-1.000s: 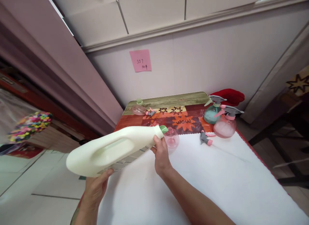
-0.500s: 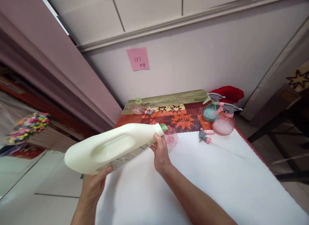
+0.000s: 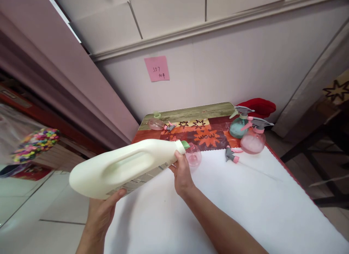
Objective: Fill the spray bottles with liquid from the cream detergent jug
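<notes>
Left hand point(image 3: 105, 206) clasps the cream jug point(image 3: 127, 168) near its base; right hand point(image 3: 183, 174) is closed around its neck, the green spout point(image 3: 185, 144) tilted at the open pink bottle point(image 3: 194, 158). Right of that bottle lies a loose spray head point(image 3: 229, 154); farther right, a teal sprayer point(image 3: 239, 128) and a pink sprayer point(image 3: 253, 142) look finished. Behind it, leftward, a clear bottle point(image 3: 156, 124) lacks its head too. Any flow, I can't tell.

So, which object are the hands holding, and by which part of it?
A large cream bottle, tilted on its side: the left hand holds its lower side towards the base, and the right hand holds it at the neck.
</notes>
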